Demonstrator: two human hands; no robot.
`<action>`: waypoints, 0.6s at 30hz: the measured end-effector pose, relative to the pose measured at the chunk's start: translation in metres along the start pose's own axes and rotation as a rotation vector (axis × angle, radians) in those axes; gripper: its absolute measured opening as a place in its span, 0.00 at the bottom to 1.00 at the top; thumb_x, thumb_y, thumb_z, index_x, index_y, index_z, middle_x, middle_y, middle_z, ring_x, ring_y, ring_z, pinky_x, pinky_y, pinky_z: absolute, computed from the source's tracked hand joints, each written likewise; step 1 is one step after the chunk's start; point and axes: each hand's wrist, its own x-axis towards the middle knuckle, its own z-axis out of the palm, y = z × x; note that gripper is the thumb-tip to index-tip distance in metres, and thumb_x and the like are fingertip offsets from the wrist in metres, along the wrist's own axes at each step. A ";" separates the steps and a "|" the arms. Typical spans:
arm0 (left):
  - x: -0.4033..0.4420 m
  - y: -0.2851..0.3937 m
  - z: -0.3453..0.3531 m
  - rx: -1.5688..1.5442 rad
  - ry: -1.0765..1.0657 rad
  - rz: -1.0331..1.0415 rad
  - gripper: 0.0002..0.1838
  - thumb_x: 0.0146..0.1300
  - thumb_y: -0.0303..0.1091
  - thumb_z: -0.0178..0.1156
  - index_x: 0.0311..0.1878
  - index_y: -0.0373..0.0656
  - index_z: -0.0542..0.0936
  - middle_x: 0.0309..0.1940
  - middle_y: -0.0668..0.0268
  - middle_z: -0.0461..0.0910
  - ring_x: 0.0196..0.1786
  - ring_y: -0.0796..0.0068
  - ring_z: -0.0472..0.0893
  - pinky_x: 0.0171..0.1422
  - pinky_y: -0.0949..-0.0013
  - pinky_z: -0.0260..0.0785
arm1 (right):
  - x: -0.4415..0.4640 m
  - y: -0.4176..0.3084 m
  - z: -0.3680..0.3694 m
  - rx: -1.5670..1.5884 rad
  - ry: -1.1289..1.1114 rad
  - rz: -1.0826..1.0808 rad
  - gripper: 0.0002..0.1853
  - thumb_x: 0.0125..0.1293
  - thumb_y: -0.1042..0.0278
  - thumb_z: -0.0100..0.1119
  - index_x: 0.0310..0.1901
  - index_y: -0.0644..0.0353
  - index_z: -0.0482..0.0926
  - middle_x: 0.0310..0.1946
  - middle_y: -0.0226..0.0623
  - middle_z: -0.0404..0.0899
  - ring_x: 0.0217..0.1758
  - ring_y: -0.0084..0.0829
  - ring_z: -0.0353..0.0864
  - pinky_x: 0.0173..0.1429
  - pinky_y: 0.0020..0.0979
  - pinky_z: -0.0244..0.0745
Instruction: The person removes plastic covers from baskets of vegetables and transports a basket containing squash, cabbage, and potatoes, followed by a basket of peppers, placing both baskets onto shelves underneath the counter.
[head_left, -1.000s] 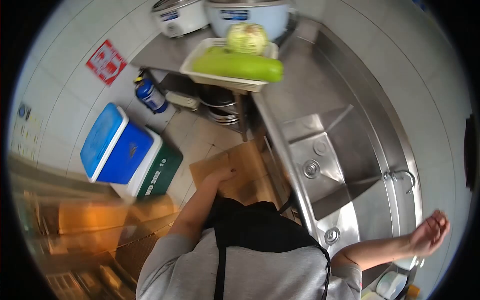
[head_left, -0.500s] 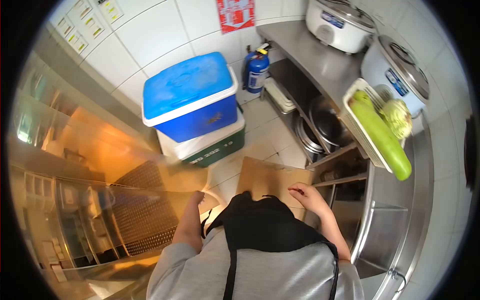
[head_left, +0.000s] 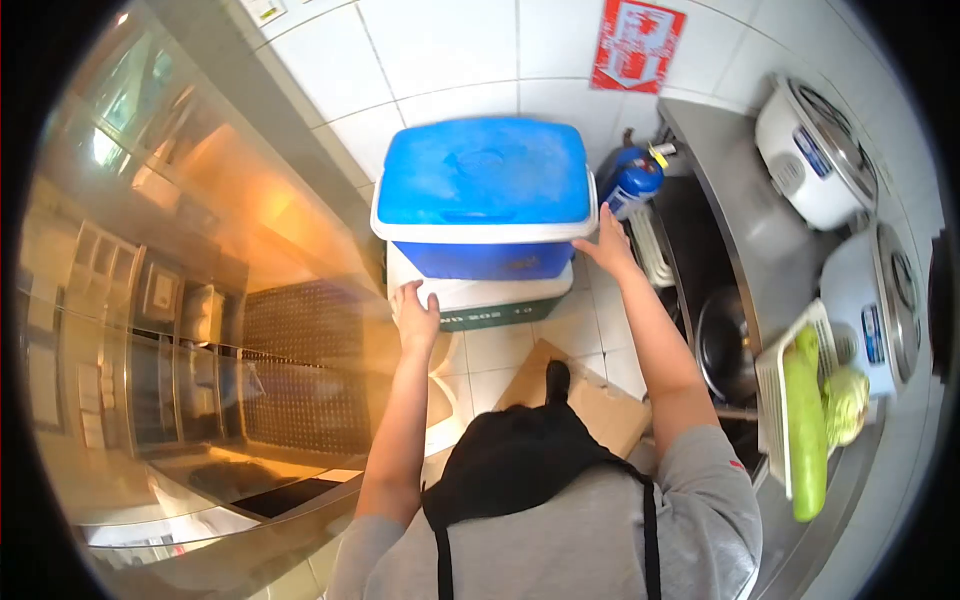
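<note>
A blue cooler box (head_left: 480, 262) with a bright blue lid (head_left: 485, 175) and white rim stands on a second cooler, green with a white lid (head_left: 575, 290). Both my arms reach forward to this stack. By the front left corner of the lower cooler is my left hand (head_left: 414, 315), thumb and fingers apart and nothing in it. My right hand (head_left: 608, 245) is at the right end of the blue cooler, just under the lid's rim, with thumb and fingers spread. Whether either hand touches a cooler is hard to tell.
Right of the coolers stands a blue fire extinguisher (head_left: 634, 182). A steel counter (head_left: 725, 170) carries two rice cookers (head_left: 812, 165) and a basket (head_left: 772, 400) with a long green gourd (head_left: 803, 440) and a cabbage (head_left: 846, 400). Flattened cardboard (head_left: 600, 405) lies on the floor. Glossy amber-tinted panels line the left.
I have turned and moved nearer the coolers. Both hands have gone from beside my body out to the cooler stack, and the right one has opened from a curled shape.
</note>
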 end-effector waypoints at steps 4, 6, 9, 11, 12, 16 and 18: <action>0.044 0.019 -0.005 0.149 0.104 0.131 0.23 0.56 0.35 0.56 0.56 0.42 0.67 0.58 0.59 0.64 0.65 0.57 0.57 0.67 0.53 0.47 | 0.040 0.012 0.013 -0.184 0.091 -0.290 0.42 0.42 0.56 0.70 0.54 0.75 0.63 0.49 0.54 0.70 0.54 0.48 0.69 0.56 0.37 0.64; 0.056 0.018 0.000 0.195 0.095 0.118 0.26 0.58 0.39 0.54 0.59 0.40 0.63 0.61 0.57 0.61 0.68 0.56 0.53 0.70 0.51 0.40 | 0.049 0.009 0.019 -0.213 0.181 -0.320 0.37 0.40 0.55 0.70 0.47 0.75 0.68 0.42 0.50 0.73 0.46 0.46 0.72 0.51 0.37 0.67; 0.075 0.017 0.014 0.285 0.092 0.091 0.33 0.61 0.45 0.51 0.65 0.40 0.54 0.66 0.55 0.52 0.70 0.55 0.46 0.71 0.49 0.34 | 0.048 0.002 0.013 -0.231 0.120 -0.282 0.33 0.39 0.55 0.70 0.42 0.73 0.71 0.36 0.48 0.75 0.41 0.45 0.73 0.48 0.37 0.69; 0.097 0.024 0.022 0.322 0.109 0.105 0.35 0.63 0.49 0.47 0.67 0.38 0.50 0.67 0.53 0.49 0.71 0.54 0.44 0.70 0.47 0.31 | 0.055 0.000 0.009 -0.235 0.120 -0.290 0.30 0.39 0.55 0.70 0.38 0.71 0.72 0.33 0.47 0.75 0.40 0.44 0.73 0.46 0.38 0.69; 0.109 0.030 0.024 0.296 0.140 0.108 0.36 0.63 0.50 0.46 0.66 0.37 0.50 0.67 0.53 0.49 0.71 0.54 0.44 0.71 0.47 0.31 | 0.055 0.000 0.009 -0.215 0.136 -0.286 0.30 0.39 0.55 0.70 0.38 0.71 0.72 0.33 0.47 0.75 0.40 0.44 0.73 0.46 0.38 0.69; 0.155 0.055 0.028 0.187 0.269 0.110 0.35 0.64 0.51 0.44 0.65 0.35 0.52 0.67 0.51 0.50 0.71 0.54 0.44 0.71 0.47 0.31 | 0.053 0.005 0.012 -0.140 0.200 -0.296 0.33 0.38 0.56 0.70 0.42 0.73 0.71 0.35 0.49 0.74 0.40 0.44 0.73 0.46 0.38 0.68; 0.176 0.058 0.032 0.131 0.327 0.124 0.34 0.64 0.50 0.44 0.64 0.35 0.53 0.66 0.51 0.51 0.71 0.53 0.44 0.71 0.47 0.30 | 0.054 0.006 0.015 -0.120 0.212 -0.293 0.35 0.38 0.56 0.70 0.44 0.74 0.71 0.35 0.49 0.74 0.40 0.44 0.73 0.46 0.38 0.68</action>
